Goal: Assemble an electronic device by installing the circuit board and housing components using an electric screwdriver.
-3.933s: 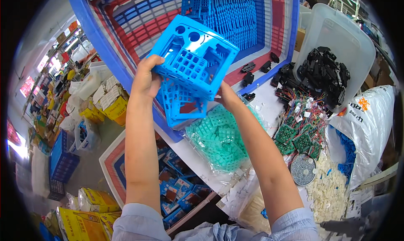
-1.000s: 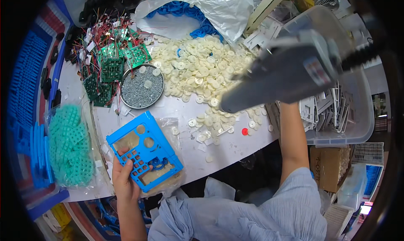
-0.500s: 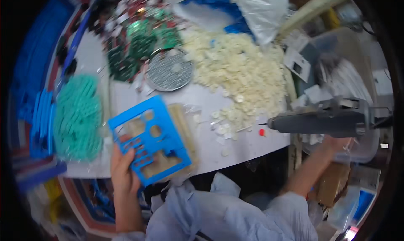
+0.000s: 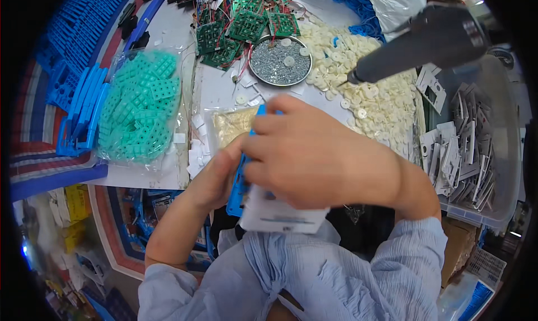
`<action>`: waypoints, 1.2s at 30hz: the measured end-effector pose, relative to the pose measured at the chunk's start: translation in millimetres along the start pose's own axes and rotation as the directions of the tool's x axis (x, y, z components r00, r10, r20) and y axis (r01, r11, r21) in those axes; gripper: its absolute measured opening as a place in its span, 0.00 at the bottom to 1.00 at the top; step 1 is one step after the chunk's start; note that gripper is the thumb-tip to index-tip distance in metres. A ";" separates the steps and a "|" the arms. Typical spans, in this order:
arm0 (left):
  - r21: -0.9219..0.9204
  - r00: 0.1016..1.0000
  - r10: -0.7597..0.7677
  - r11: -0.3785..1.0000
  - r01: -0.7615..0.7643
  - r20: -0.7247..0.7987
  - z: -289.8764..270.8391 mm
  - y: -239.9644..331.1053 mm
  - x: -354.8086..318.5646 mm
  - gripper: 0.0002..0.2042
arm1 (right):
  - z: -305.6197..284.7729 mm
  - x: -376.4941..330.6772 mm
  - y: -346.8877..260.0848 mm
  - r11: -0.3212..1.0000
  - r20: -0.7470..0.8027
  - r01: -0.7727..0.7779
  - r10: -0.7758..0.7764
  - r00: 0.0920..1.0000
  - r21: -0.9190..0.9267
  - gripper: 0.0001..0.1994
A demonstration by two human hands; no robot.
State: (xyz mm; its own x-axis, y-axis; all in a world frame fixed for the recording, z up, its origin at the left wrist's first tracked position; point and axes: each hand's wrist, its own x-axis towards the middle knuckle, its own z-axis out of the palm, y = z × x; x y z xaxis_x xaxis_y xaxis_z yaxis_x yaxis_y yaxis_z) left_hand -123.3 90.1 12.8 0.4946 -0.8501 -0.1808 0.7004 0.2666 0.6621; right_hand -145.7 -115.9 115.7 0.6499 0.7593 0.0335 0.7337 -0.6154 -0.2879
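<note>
Low over the near edge of the table, my left hand (image 4: 216, 178) grips a blue plastic frame (image 4: 238, 193), tilted on its side. My right hand (image 4: 319, 161) is closed across the same frame, its fingers curled at the upper edge. A thin white printed panel (image 4: 283, 215) sticks out below the right palm, against the frame; the right hand hides how the two meet. Behind my left fingers lies a clear bag of beige pieces (image 4: 232, 125). Above my right hand hangs a dark electric screwdriver (image 4: 414, 47), its bit pointing down and left.
A round tin of small screws (image 4: 277, 68) stands beside green circuit boards (image 4: 246, 26) with wires. Cream plastic discs (image 4: 381, 108) are heaped at the right. A clear bin (image 4: 507, 178) holds white panels. Left are bagged mint-green keypads (image 4: 137, 105) and blue frames (image 4: 84, 111).
My right hand has come from the bin at the right to the blue frame, with a white panel. The frame has turned edge-on. The screwdriver appears higher, and the view has shifted.
</note>
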 end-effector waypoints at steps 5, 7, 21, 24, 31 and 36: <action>0.139 0.978 -0.007 0.990 0.036 -0.208 -7.4 1.4 -13.2 0.43 | 32.5 30.0 19.7 0.996 -0.442 0.089 -0.083 0.893 -0.007 0.21; 0.114 0.944 -0.058 0.988 0.100 -0.325 -7.7 6.8 -18.0 0.39 | 17.3 5.6 30.2 0.998 -0.552 -0.056 0.051 0.832 0.009 0.27; 0.096 0.883 0.018 0.995 0.031 -0.470 -7.8 0.4 -14.9 0.43 | 103.2 -53.5 -23.8 -0.263 0.050 0.169 0.660 0.750 0.950 0.48; 0.084 0.869 0.022 0.996 0.023 -0.494 -5.8 -1.1 -14.5 0.43 | 105.2 -50.3 -27.6 -0.233 0.020 0.178 0.657 0.754 0.956 0.48; 0.120 0.841 0.107 0.991 -0.051 -0.530 -2.9 -9.7 -17.5 0.42 | 109.0 -42.9 -33.2 -0.236 -0.032 0.247 0.659 0.752 0.940 0.47; 0.142 0.842 0.133 0.988 -0.068 -0.523 0.9 -6.5 -21.5 0.41 | 113.8 -42.9 -32.1 -0.266 -0.047 0.282 0.646 0.762 0.922 0.46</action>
State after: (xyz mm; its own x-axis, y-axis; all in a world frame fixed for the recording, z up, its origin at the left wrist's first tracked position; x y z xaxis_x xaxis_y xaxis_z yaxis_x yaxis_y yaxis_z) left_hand -139.0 106.3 13.1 0.7789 -0.4424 -0.4444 0.5849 0.2571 0.7693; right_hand -219.7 -104.6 14.7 0.9784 0.1714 -0.1154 -0.1943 0.5731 -0.7961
